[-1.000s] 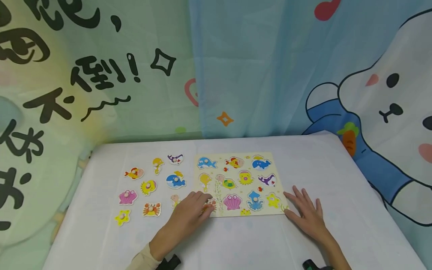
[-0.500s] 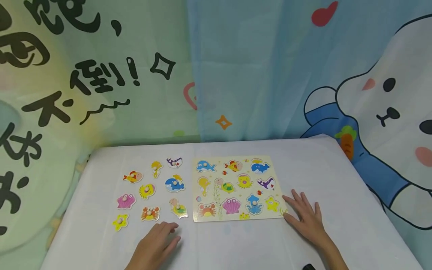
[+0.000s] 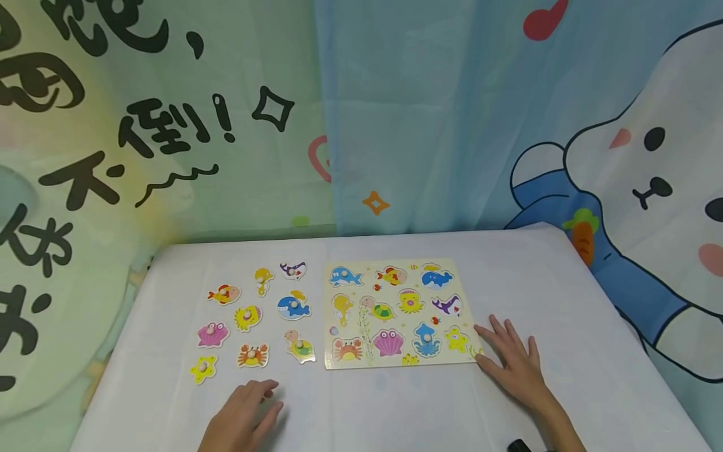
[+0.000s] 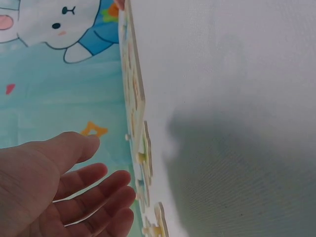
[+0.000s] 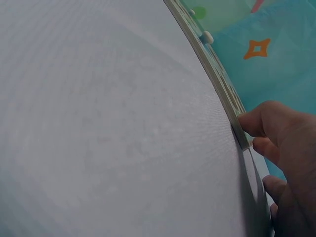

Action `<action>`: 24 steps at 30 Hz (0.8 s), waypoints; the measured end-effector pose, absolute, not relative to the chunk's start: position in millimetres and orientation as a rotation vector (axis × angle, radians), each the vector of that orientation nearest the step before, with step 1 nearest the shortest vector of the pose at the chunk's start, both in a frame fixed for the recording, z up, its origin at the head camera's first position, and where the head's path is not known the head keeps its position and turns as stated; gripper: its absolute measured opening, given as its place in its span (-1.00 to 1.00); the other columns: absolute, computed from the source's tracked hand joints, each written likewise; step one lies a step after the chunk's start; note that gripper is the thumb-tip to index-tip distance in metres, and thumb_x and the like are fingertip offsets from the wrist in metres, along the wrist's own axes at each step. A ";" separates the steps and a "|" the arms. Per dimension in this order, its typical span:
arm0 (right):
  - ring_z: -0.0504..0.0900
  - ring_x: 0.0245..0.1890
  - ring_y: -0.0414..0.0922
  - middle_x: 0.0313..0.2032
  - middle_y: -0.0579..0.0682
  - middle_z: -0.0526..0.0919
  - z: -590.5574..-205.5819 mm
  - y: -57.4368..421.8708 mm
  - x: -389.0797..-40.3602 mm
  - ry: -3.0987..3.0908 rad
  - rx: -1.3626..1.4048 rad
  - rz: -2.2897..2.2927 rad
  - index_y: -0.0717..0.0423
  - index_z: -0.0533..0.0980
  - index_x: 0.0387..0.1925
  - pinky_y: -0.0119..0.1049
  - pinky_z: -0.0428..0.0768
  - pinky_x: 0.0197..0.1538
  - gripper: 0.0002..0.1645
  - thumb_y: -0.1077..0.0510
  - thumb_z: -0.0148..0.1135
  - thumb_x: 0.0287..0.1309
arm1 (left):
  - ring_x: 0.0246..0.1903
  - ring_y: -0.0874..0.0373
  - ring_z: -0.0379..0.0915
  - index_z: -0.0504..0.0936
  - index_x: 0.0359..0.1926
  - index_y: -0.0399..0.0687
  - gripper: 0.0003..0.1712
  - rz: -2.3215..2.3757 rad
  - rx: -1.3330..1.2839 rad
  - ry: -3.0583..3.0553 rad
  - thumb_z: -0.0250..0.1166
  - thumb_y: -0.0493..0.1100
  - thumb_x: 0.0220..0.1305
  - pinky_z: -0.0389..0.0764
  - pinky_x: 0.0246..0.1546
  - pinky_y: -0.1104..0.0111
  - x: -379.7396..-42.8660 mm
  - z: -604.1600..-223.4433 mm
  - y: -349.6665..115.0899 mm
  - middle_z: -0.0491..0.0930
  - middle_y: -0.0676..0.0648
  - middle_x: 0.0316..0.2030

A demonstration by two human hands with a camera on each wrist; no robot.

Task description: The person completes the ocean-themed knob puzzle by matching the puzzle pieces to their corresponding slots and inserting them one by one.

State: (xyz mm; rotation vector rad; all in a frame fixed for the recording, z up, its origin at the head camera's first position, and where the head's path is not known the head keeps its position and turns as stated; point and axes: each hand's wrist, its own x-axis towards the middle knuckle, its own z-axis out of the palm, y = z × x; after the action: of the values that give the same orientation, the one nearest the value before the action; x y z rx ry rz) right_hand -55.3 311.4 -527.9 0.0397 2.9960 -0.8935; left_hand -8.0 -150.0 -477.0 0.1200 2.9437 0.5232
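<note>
In the head view my left hand (image 3: pixel 240 415) hovers or rests at the table's front left, fingers loosely bent and holding nothing. Just beyond it lie a crab puzzle piece (image 3: pixel 252 356) and a turtle puzzle piece (image 3: pixel 300 346). In the left wrist view, thumb and fingers are spread apart with nothing between them. My right hand (image 3: pixel 516 364) is at the right edge of the sea-animal puzzle board (image 3: pixel 369 267), its thumb touching the near corner, as the right wrist view confirms. A squid piece (image 3: pixel 426 340) and a blue whale piece (image 3: pixel 346 276) with knobs sit in the board.
Left of the board lie more knobbed pieces: a starfish (image 3: pixel 203 369), a pink shell (image 3: pixel 213 334), a yellow octopus (image 3: pixel 247 318), a red-and-yellow fish (image 3: pixel 224 294), a seahorse (image 3: pixel 262 280), a spouting whale (image 3: pixel 294 306) and a purple whale (image 3: pixel 293 270). A printed curtain (image 3: pixel 423 125) hangs behind the white table.
My left hand has left the board's lower left corner, moving left and toward me, uncovering the printed crab and the turtle piece. My right hand stays at the board's edge.
</note>
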 end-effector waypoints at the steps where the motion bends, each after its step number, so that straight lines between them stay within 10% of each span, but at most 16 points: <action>1: -0.14 0.49 0.29 0.44 0.32 0.12 -527.7 311.3 -55.3 2.997 0.039 -0.891 0.02 0.40 0.27 0.45 -0.45 0.33 -0.32 -0.15 0.21 0.15 | -0.29 0.31 0.40 0.60 -0.03 0.09 -0.61 0.524 0.122 2.946 0.40 0.06 0.12 0.59 -0.20 0.33 -7.9 -476.8 -150.4 0.56 0.20 -0.30; 24: -0.16 0.49 0.29 0.45 0.32 0.10 -530.4 311.7 -55.8 3.004 0.032 -0.908 0.03 0.39 0.27 0.43 -0.48 0.33 -0.32 -0.13 0.21 0.15 | -0.16 0.23 0.50 0.59 0.03 -0.02 -0.62 0.748 0.172 3.023 0.37 -0.06 0.20 0.63 -0.07 0.26 -50.2 -463.3 -159.5 0.62 0.05 -0.20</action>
State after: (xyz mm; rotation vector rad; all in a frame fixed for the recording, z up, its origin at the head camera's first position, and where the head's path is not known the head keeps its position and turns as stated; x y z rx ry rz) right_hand -55.8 311.7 -530.4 0.0317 3.0038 -0.9078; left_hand -50.2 -159.5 -463.3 0.1724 3.0233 0.7484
